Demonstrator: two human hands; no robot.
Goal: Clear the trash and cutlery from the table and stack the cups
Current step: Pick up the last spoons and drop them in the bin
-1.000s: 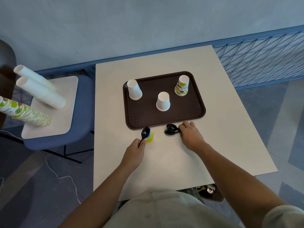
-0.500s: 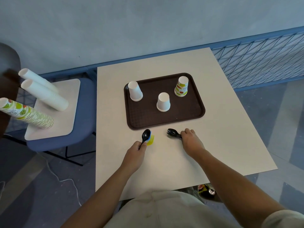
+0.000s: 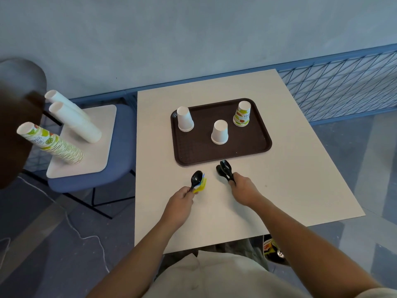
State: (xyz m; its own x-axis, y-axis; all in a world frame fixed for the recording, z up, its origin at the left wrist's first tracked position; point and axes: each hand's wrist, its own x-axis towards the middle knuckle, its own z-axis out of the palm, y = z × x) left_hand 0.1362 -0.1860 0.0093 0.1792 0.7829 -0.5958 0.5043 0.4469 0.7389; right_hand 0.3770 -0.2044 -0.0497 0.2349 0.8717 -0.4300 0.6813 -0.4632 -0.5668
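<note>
Black spoons (image 3: pixel 224 172) | right hand (image 3: pixel 243 191) gripped their handles | left hand (image 3: pixel 181 201) pinched single spoon (image 3: pixel 196 178) plus yellow packet (image 3: pixel 200 187) | loosely pinned packet could slip out

Tray (image 3: pixel 247 147) with cups (image 3: pixel 219 132) close ahead

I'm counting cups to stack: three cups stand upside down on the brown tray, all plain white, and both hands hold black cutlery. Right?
Not all white. In the head view the left cup and middle cup on the brown tray are plain white, but the right cup has a green and orange print. The left hand and right hand do hold black cutlery.
</note>
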